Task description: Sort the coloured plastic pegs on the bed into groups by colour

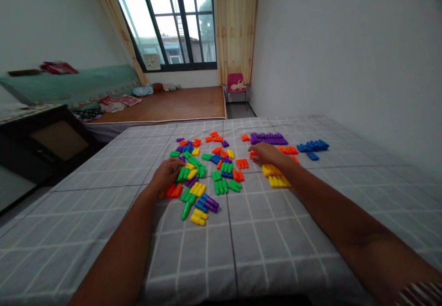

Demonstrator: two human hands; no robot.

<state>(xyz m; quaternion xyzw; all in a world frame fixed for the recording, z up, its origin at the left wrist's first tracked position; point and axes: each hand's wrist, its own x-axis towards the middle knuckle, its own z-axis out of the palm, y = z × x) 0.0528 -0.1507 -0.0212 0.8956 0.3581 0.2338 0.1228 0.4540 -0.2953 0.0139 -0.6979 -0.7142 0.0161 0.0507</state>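
My left hand (167, 175) is at the left edge of a loose spread of plastic toy building blocks. Its fingers are curled against green blocks (183, 174) and yellow blocks (192, 173); whether it grips one is hidden. An orange block (253, 154) shows at the fingertips of my right hand (264, 153), which is closed on it. Beyond that hand lies a row of purple blocks (268, 138). More orange blocks (288, 150) are just right of it, and stacked yellow blocks (276, 177) sit below the wrist. Farther right is a group of blue blocks (313, 145).
A grey checked cloth (262, 246) covers the surface under the blocks. Mixed green, blue, purple and orange blocks fill its middle. Behind are a bed with a brown mat (179, 103), a pink chair (235, 82) and a window. A dark cabinet (51, 142) stands at left.
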